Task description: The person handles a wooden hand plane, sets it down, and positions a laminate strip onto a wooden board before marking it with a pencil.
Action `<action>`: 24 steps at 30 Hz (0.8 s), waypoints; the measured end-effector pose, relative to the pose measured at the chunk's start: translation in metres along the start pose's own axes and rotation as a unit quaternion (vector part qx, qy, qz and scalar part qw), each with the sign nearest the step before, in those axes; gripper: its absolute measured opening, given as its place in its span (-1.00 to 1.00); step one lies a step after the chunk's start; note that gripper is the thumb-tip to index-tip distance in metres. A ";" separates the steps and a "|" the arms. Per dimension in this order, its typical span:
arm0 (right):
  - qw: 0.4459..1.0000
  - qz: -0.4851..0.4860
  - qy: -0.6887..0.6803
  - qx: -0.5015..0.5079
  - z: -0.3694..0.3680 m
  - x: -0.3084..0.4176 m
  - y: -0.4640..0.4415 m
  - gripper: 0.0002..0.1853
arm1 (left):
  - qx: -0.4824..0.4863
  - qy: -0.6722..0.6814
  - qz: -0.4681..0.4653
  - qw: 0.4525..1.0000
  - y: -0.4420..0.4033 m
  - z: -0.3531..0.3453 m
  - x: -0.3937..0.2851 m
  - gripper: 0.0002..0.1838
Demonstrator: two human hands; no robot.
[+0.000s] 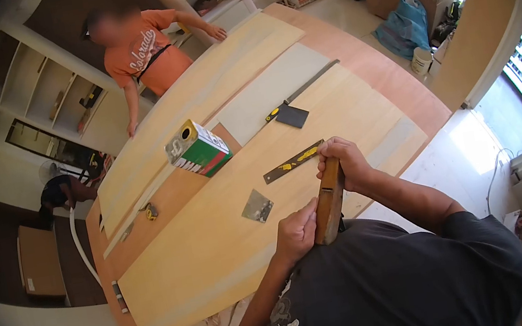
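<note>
A wooden hand plane [329, 208] is held close against my dark shirt, tilted upward over the table's near edge. My left hand [297, 231] is closed on its lower end, with the thumb along the side. Near the upper end, my right hand [345, 162] wraps around the plane. Just beyond lies a flat bar with yellow marks [295, 161], its tip near my right fingers. A square metal scraper plate [257, 206] rests on the pale wood panel [200, 254] to the left.
A green, white and red metal can [204, 150] stands mid-table. Beyond it lie a dark flat blade with a yellow-black handle [291, 116] and a long metal strip [313, 82]. A small yellow-black tool [150, 212] lies left. A person in orange [151, 54] leans across the far panel; another bends at left.
</note>
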State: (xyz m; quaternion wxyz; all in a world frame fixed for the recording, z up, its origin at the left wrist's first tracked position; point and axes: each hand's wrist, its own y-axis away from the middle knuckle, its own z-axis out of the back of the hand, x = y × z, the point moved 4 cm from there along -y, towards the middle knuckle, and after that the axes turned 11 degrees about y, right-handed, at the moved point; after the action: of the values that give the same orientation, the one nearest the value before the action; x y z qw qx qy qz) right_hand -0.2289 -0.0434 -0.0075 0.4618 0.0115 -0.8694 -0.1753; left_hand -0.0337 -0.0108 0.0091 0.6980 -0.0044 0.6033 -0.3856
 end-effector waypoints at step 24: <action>0.992 0.054 -0.054 -0.099 0.030 -0.005 0.024 -0.84 | 0.056 0.001 0.093 0.994 0.006 0.017 0.002 -0.65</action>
State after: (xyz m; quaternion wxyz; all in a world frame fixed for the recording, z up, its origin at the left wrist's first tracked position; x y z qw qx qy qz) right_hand -0.2470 -0.0107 -0.0197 0.4215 -0.0909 -0.8711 -0.2350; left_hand -0.0158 -0.0155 0.0090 0.7296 0.0909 0.5792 -0.3520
